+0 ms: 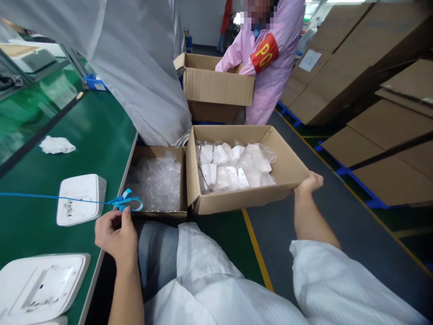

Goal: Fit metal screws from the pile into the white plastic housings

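Open cardboard box (237, 198): at centre, right of a smaller box (158, 215) filled with clear plastic bags (155, 185). White parts in clear bags (230, 169) lie inside it, with bare space at its right end.

Right hand (309, 181): closed on the near right corner of the open cardboard box, arm extended; some of its fingers are hidden, so their spread cannot be told.

Left hand (117, 232): at the edge of the green surface (27, 180), fingers curled, thumb and forefinger pinching a blue strap (126, 201). A blue cord (34, 195) runs left from the strap, across a white device (81, 198) on the surface.

Beyond: a person in pink (280, 67), arms reaching into another open carton (219, 88).
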Demonstrator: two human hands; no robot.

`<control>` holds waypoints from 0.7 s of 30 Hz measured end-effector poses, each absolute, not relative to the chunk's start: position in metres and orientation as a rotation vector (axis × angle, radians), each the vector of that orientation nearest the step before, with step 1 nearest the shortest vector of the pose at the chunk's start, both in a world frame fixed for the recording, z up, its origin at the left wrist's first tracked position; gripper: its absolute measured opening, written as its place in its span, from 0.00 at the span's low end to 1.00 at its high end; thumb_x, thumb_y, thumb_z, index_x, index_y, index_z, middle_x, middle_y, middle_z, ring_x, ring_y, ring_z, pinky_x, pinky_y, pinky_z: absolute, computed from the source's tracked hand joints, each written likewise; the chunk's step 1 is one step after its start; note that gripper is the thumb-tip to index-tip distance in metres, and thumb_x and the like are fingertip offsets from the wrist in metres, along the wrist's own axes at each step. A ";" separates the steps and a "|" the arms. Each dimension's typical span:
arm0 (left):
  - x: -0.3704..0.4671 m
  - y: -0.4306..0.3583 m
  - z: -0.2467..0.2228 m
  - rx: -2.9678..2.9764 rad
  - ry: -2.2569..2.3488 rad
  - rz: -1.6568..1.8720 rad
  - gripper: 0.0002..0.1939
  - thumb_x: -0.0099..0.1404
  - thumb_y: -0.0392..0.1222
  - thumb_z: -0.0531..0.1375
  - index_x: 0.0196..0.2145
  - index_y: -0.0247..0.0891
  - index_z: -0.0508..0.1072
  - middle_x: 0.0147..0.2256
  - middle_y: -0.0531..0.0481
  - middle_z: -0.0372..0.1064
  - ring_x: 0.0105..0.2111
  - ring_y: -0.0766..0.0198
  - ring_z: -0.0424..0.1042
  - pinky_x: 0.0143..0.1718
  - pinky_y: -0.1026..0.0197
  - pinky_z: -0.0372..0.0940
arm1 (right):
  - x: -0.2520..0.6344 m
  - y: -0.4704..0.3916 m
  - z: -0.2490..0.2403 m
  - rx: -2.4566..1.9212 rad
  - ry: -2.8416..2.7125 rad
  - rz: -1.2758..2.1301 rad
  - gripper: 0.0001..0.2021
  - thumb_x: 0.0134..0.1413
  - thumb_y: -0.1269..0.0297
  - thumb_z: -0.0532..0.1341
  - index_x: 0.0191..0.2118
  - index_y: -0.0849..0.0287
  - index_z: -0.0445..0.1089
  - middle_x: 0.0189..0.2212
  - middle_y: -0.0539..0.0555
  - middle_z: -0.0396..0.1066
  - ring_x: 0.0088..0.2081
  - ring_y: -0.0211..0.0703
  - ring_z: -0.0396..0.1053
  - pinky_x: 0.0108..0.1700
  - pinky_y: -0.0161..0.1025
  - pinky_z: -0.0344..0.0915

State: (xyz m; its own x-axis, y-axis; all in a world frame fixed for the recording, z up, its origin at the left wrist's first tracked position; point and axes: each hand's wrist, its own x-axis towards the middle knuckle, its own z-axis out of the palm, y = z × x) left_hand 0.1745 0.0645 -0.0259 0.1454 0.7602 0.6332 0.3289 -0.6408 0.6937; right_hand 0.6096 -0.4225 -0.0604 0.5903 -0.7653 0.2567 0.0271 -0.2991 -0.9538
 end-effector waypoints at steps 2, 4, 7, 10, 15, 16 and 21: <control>0.174 0.063 -0.025 2.041 1.041 1.504 0.14 0.64 0.50 0.66 0.31 0.36 0.74 0.31 0.50 0.68 0.31 0.63 0.66 0.36 0.60 0.62 | 0.609 -0.418 -0.061 -1.566 0.654 -0.907 0.05 0.62 0.75 0.57 0.34 0.63 0.68 0.30 0.49 0.69 0.32 0.37 0.70 0.39 0.39 0.71; 0.174 0.060 -0.024 2.056 1.039 1.498 0.14 0.64 0.50 0.66 0.31 0.36 0.74 0.31 0.50 0.69 0.32 0.63 0.67 0.37 0.60 0.62 | 0.605 -0.413 -0.062 -1.460 0.662 -0.946 0.11 0.55 0.82 0.51 0.30 0.61 0.66 0.30 0.51 0.69 0.34 0.40 0.72 0.42 0.44 0.72; 0.173 0.059 -0.023 2.067 1.043 1.482 0.14 0.65 0.49 0.65 0.31 0.36 0.73 0.32 0.50 0.69 0.33 0.62 0.68 0.37 0.61 0.63 | 0.604 -0.406 -0.061 -1.355 0.671 -1.004 0.17 0.44 0.82 0.43 0.28 0.57 0.64 0.31 0.54 0.69 0.37 0.45 0.74 0.46 0.50 0.70; 0.172 0.059 -0.023 2.068 1.042 1.463 0.14 0.65 0.49 0.65 0.30 0.36 0.73 0.32 0.50 0.69 0.33 0.62 0.68 0.37 0.61 0.63 | 0.608 -0.401 -0.056 -1.309 0.670 -1.021 0.18 0.42 0.81 0.43 0.27 0.56 0.66 0.31 0.54 0.69 0.40 0.47 0.74 0.49 0.52 0.69; 0.172 0.061 -0.024 2.050 1.008 1.505 0.12 0.65 0.47 0.66 0.31 0.36 0.73 0.31 0.51 0.69 0.32 0.64 0.67 0.36 0.62 0.62 | 0.588 -0.395 -0.053 -1.250 0.671 -0.979 0.18 0.51 0.79 0.44 0.34 0.60 0.70 0.36 0.56 0.71 0.45 0.46 0.74 0.54 0.49 0.67; 0.173 0.060 -0.024 2.049 1.006 1.513 0.12 0.65 0.47 0.66 0.31 0.36 0.73 0.32 0.50 0.69 0.32 0.64 0.67 0.36 0.62 0.62 | 0.576 -0.390 -0.057 -1.243 0.665 -0.962 0.18 0.56 0.77 0.44 0.39 0.61 0.70 0.41 0.57 0.71 0.48 0.45 0.73 0.54 0.47 0.66; 0.171 0.059 -0.024 2.060 0.997 1.514 0.12 0.65 0.47 0.66 0.31 0.36 0.73 0.32 0.50 0.69 0.34 0.63 0.68 0.37 0.62 0.63 | 0.500 -0.335 -0.094 -1.289 0.614 -0.673 0.22 0.73 0.58 0.43 0.65 0.60 0.57 0.65 0.64 0.53 0.61 0.46 0.63 0.54 0.47 0.68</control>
State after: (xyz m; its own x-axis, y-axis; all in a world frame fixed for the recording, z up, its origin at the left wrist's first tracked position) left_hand 0.1712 0.0586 -0.0237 0.1608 0.7379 0.6555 0.3107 -0.6682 0.6760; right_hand 0.5001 -0.3349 -0.0938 0.6646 -0.7462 -0.0384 0.1059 0.1449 -0.9838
